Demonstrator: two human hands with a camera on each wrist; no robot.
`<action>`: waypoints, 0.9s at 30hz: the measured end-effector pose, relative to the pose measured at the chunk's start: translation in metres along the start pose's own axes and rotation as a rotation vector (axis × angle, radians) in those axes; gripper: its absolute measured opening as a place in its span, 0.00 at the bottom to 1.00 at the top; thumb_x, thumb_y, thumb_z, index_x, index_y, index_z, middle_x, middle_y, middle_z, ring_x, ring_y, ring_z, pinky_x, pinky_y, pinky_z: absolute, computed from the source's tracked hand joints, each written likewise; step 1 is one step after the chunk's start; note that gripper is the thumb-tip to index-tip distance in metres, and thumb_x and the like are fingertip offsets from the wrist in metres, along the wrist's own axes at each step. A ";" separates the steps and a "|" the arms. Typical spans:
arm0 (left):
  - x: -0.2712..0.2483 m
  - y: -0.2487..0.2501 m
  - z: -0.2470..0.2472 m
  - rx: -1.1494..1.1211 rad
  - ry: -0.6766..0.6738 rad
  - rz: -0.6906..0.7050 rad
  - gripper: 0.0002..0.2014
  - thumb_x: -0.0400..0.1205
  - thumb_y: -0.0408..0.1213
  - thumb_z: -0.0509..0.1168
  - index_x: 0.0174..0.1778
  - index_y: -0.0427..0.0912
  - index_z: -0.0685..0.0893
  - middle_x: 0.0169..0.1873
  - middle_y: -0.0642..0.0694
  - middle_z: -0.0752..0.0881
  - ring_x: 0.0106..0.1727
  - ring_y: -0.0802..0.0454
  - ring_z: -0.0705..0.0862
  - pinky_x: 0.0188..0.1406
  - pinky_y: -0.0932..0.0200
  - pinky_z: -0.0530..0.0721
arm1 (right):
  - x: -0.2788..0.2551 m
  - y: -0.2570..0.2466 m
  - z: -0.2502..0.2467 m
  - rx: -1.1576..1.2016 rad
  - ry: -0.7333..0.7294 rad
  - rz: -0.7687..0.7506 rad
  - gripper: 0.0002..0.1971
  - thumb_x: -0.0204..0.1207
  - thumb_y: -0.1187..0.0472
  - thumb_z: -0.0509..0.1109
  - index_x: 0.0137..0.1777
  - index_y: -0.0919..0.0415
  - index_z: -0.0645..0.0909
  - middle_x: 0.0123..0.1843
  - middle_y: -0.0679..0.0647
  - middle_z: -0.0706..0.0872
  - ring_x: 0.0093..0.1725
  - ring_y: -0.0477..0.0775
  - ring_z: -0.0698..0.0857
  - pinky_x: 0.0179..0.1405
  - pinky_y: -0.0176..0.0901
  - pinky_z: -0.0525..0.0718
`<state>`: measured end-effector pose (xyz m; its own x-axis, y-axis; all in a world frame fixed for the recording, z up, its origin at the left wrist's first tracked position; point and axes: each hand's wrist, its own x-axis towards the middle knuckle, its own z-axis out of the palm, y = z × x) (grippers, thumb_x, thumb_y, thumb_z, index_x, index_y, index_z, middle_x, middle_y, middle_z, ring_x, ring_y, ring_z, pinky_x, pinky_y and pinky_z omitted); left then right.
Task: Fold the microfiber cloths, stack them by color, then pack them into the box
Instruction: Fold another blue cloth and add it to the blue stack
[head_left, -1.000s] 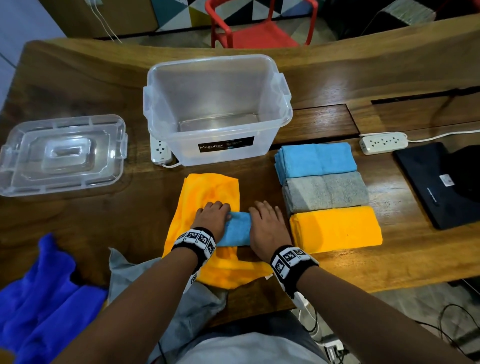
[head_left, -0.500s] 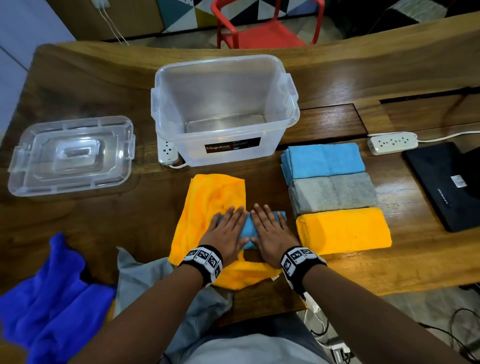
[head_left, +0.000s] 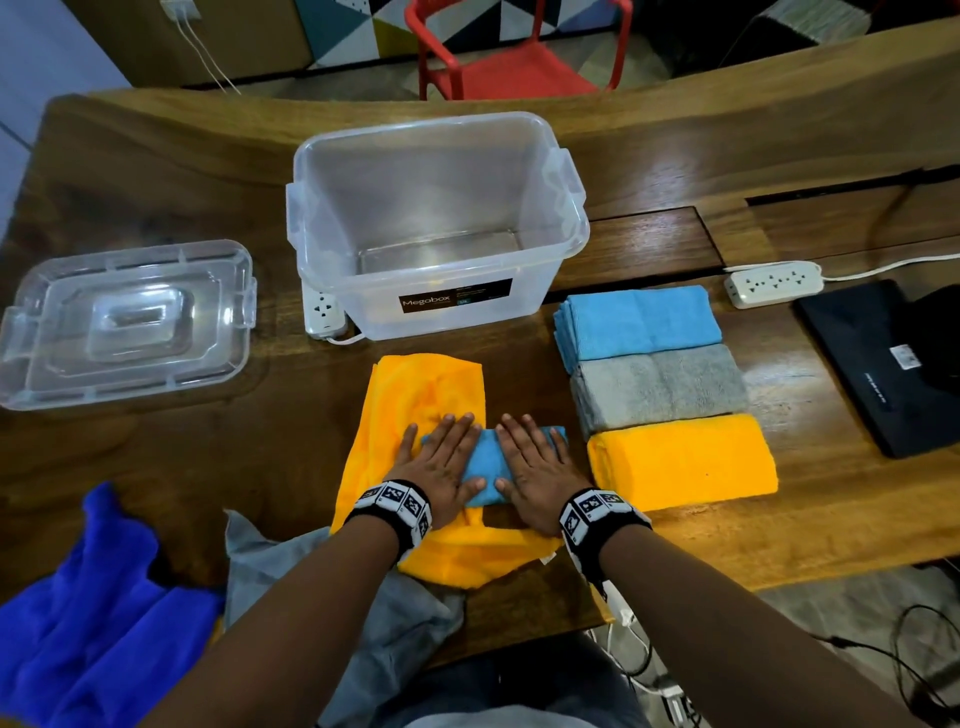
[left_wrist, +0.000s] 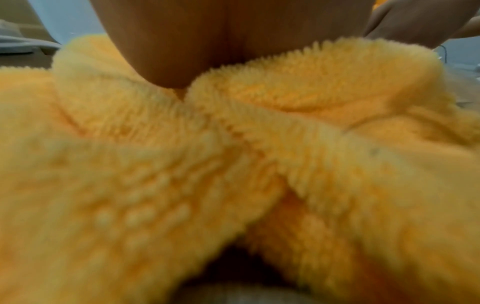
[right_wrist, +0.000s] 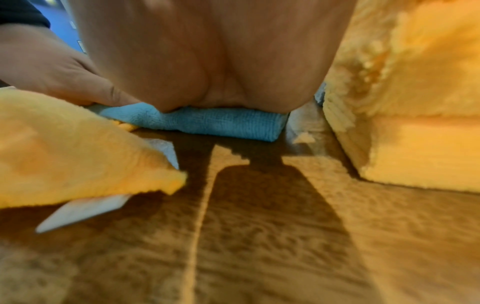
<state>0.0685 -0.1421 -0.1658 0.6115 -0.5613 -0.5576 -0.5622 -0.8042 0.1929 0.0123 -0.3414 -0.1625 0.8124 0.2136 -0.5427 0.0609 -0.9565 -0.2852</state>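
A small folded light blue cloth (head_left: 488, 467) (right_wrist: 221, 123) lies partly on a loose orange cloth (head_left: 415, 405) (left_wrist: 233, 164) near the table's front edge. My left hand (head_left: 441, 462) presses flat on its left half, fingers straight. My right hand (head_left: 535, 467) presses flat on its right half. To the right lie three folded stacks: light blue (head_left: 644, 322), grey (head_left: 660, 389) and orange (head_left: 680, 460) (right_wrist: 415, 102). The clear plastic box (head_left: 436, 223) stands open behind the cloths.
The box lid (head_left: 124, 322) lies at the left. A crumpled dark blue cloth (head_left: 88, 623) and a grey cloth (head_left: 311, 597) hang at the front left. Power strips (head_left: 774, 280) (head_left: 324, 312), a black folded item (head_left: 883, 364) and a red chair (head_left: 519, 57) are around.
Both hands went from curled on the light blue cloth to flat, fingers spread, pressing it down. The cloth stays in place.
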 end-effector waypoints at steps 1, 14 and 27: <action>0.000 0.001 0.000 -0.012 -0.005 -0.008 0.34 0.86 0.63 0.36 0.82 0.55 0.29 0.80 0.59 0.26 0.82 0.55 0.28 0.80 0.37 0.30 | 0.000 -0.001 0.000 0.020 0.002 0.002 0.36 0.88 0.41 0.45 0.87 0.51 0.31 0.88 0.46 0.29 0.86 0.51 0.29 0.80 0.54 0.26; -0.006 -0.004 -0.040 -0.131 -0.013 -0.216 0.26 0.83 0.56 0.63 0.74 0.49 0.71 0.71 0.42 0.72 0.73 0.38 0.71 0.70 0.40 0.74 | -0.005 -0.012 -0.050 -0.147 -0.030 0.161 0.27 0.81 0.47 0.68 0.76 0.55 0.69 0.72 0.58 0.75 0.73 0.64 0.72 0.74 0.68 0.68; -0.032 0.001 -0.080 -0.814 0.229 -0.230 0.16 0.68 0.46 0.77 0.49 0.57 0.80 0.43 0.51 0.86 0.45 0.51 0.84 0.44 0.55 0.83 | -0.026 0.009 -0.120 0.070 -0.107 -0.036 0.23 0.72 0.50 0.75 0.66 0.47 0.73 0.61 0.51 0.84 0.58 0.56 0.84 0.56 0.51 0.82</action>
<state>0.0929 -0.1401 -0.0827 0.8069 -0.3235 -0.4942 0.1068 -0.7430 0.6607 0.0612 -0.3796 -0.0561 0.7438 0.2708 -0.6110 0.0449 -0.9324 -0.3586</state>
